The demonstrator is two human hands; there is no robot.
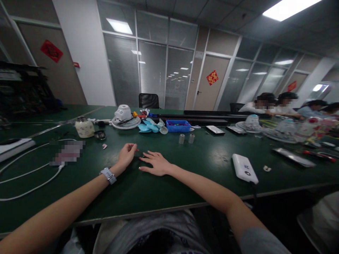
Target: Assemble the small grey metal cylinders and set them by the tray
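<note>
Progress: we see nothing taken up yet; fan parts (153, 126) lie untouched toward the table's far edge.
Left hand (127, 154): loosely curled, fingertips on the table (148, 190), holding nothing we can make out.
Right hand (156, 163): flat, fingers spread, palm down, just beside the left, mid-table, empty.
Near right edge: white box (244, 168).

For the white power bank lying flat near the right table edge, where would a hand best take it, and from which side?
Probably across the long sides of the power bank, coming from above. It lies flat on the table, a slim rounded slab, and a cable leaves its near end, so the middle is free. The right hand is nearest.
</note>
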